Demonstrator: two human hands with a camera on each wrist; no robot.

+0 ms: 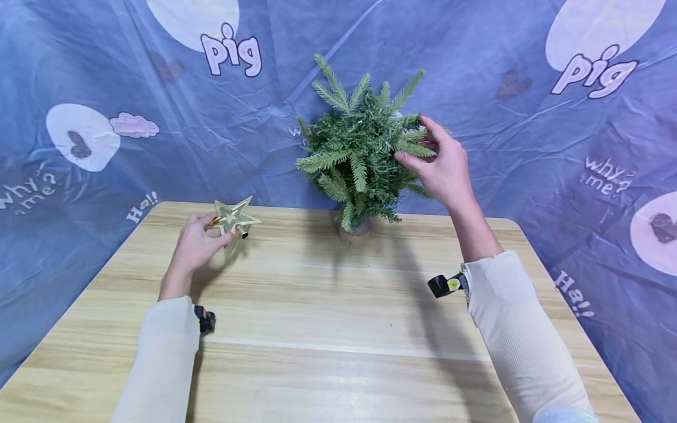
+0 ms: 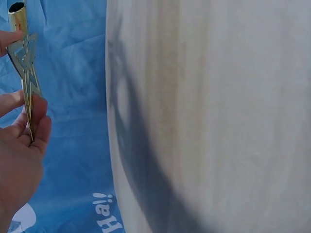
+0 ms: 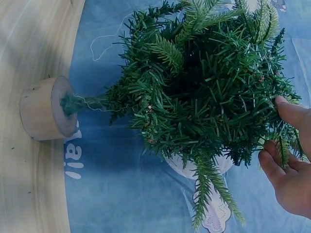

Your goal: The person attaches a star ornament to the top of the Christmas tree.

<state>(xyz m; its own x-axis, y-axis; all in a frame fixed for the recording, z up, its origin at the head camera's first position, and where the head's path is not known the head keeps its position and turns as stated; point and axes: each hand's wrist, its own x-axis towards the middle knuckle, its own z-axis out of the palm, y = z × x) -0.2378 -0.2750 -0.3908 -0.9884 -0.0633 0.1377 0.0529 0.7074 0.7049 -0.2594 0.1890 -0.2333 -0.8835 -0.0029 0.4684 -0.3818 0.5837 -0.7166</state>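
Observation:
A small artificial Christmas tree [image 1: 365,147] with a round wooden base [image 1: 354,233] stands at the table's back edge. My right hand [image 1: 441,164] grips branches on its right side, thumb and fingers spread around the greenery. The right wrist view shows the fingertips [image 3: 272,162] among the outer sprigs, partly hidden. At the back left, my left hand [image 1: 198,244] pinches a gold star tree topper [image 1: 233,216] by its points, raised above the tabletop. In the left wrist view the star [image 2: 26,68] appears edge-on, its hollow socket [image 2: 17,14] outward.
The light wooden table [image 1: 317,329] spans the area below both hands, with a few tiny green bits on it. A blue printed cloth [image 1: 275,147] hangs right behind the table and tree. A thin pale wire [image 3: 99,48] loops out from the tree.

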